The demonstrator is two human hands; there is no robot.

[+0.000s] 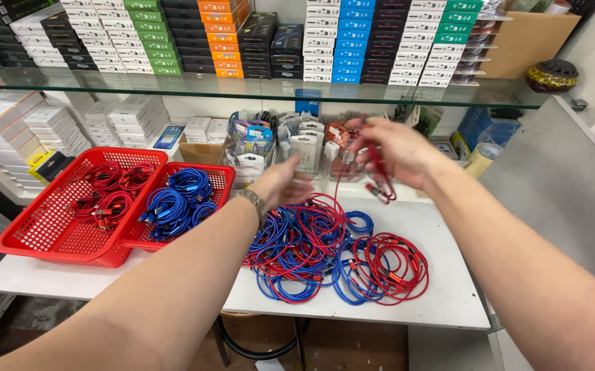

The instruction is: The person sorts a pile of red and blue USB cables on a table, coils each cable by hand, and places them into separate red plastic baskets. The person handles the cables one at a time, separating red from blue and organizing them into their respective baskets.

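A tangled heap of red and blue cables (332,257) lies on the white table (442,302). My right hand (397,148) is raised above it, closed on a red cable (380,180) whose ends dangle down toward the heap. My left hand (285,184) hovers over the heap's left side with fingers spread and blurred, holding nothing that I can see; a metal watch sits on that wrist. Left of the heap stand two red plastic baskets: one (36,227) holds coiled red cables (108,192), the other (223,180) holds coiled blue cables (177,199).
Small packaged accessories in clear boxes (290,144) stand at the table's back. A glass shelf (256,88) above carries stacks of coloured boxes. White boxes (29,127) are stacked at left. A grey panel (558,192) borders the right side. A stool shows beneath the table.
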